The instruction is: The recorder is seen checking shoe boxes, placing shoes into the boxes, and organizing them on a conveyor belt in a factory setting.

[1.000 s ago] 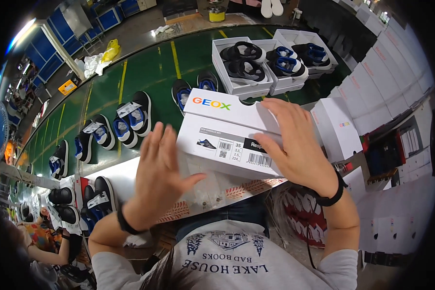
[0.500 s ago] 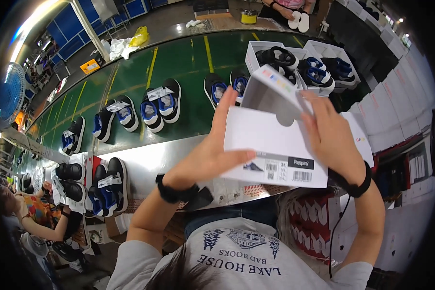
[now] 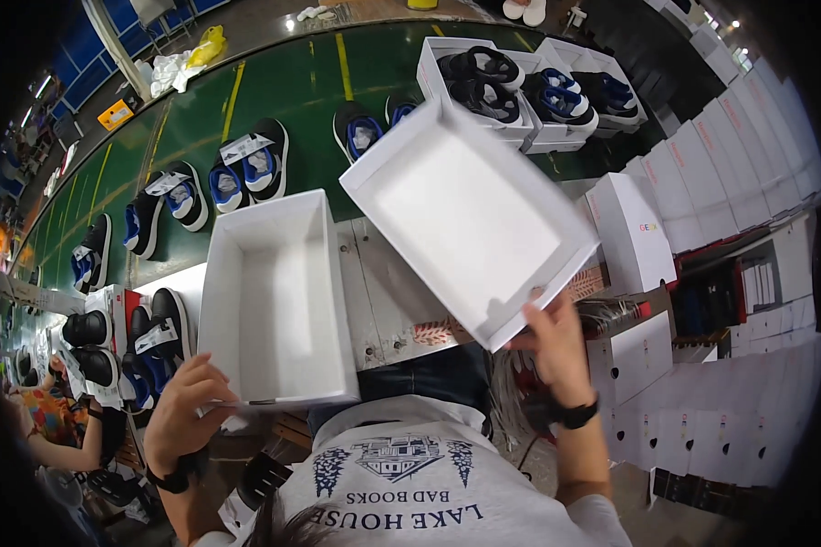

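Observation:
My left hand [image 3: 188, 406] grips the near left corner of a white shoe box [image 3: 278, 301], with its fingers bent at the rim. The box stands with its inside facing up, and nothing lies in it. In my right hand [image 3: 556, 345] is the white box lid [image 3: 470, 214], held by its near edge and tilted, its hollow side toward me. The lid is apart from the box, to its right. Behind the lid, a pair of black and blue shoes [image 3: 360, 132] on the green conveyor belt is partly hidden.
More shoe pairs [image 3: 254, 162] stand along the green belt [image 3: 310, 109]. Open boxes with shoes [image 3: 488, 87] sit at the far right. Stacked white boxes [image 3: 702, 173] line the right side. A co-worker's arm [image 3: 68, 447] shows at the lower left.
The lid has come off the box. My left hand has moved left and down with the box, my right hand down with the lid. The view has shifted right.

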Motion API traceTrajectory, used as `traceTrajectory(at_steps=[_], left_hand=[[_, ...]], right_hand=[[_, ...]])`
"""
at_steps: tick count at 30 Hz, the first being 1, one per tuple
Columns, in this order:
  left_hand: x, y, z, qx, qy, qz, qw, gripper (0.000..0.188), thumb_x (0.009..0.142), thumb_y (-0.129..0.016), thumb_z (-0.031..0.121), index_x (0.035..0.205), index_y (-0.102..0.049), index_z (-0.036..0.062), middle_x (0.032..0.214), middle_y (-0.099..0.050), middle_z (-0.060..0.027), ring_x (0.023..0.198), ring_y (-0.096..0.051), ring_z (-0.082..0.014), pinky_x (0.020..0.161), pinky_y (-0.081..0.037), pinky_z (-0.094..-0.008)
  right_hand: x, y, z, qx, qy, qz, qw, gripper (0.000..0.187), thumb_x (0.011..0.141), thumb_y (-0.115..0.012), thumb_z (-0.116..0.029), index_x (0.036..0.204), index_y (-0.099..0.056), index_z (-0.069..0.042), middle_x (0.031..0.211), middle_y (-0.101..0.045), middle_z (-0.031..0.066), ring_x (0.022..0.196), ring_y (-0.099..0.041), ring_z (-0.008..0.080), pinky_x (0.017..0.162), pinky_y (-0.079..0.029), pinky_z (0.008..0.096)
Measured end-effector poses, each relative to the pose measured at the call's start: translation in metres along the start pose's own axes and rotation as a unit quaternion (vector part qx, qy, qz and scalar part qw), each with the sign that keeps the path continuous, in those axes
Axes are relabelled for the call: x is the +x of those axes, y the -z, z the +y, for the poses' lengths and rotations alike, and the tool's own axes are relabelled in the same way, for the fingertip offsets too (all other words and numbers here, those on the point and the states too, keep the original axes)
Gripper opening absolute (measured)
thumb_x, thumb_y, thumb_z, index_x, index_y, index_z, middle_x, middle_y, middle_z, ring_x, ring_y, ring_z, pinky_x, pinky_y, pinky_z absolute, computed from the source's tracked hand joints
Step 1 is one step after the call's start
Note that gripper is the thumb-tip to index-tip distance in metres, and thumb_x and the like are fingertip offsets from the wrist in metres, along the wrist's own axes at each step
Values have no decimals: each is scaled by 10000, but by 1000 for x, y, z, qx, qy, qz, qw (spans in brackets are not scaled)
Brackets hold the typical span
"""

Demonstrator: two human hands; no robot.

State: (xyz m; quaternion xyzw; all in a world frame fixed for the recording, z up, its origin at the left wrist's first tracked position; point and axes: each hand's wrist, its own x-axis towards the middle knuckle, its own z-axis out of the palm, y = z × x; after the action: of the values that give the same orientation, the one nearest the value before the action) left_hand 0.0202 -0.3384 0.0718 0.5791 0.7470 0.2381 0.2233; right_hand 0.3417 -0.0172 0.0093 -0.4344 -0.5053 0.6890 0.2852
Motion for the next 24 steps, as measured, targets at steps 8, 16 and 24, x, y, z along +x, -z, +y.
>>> traceTrajectory(at_steps=[8, 16, 24], left_hand=[[37, -25, 29, 77, 96, 36, 992, 341, 731, -713, -4, 1065, -655, 25, 879, -612, -112, 784, -623, -284, 711, -495, -359], [214, -88, 3, -18, -57, -138, 989, 514, 893, -672, 228, 1333, -509, 17, 945, -639, -97, 749, -621, -164, 620, -504, -312], [293, -170, 19, -284, 159, -295, 898, 554, 976, -512, 237, 1369, -288, -82, 1078, -557, -176, 799, -651, -207, 659, -598, -315]], right_hand=[[1, -3, 98, 237, -69, -7, 969, 457, 946, -605, -123, 1314, -349, -31, 1211, -549, 133, 1092, -613, 251, 814, -610, 410], [54, 58, -2, -458, 184, 173, 852, 301, 869, -686, -246, 1016, -636, 11, 845, -639, 191, 767, -634, 345, 670, -482, 415], [156, 94, -18, -653, 350, 86, 666, 362, 796, -679, -79, 1086, -503, 47, 1060, -515, 252, 962, -498, 420, 840, -416, 500]])
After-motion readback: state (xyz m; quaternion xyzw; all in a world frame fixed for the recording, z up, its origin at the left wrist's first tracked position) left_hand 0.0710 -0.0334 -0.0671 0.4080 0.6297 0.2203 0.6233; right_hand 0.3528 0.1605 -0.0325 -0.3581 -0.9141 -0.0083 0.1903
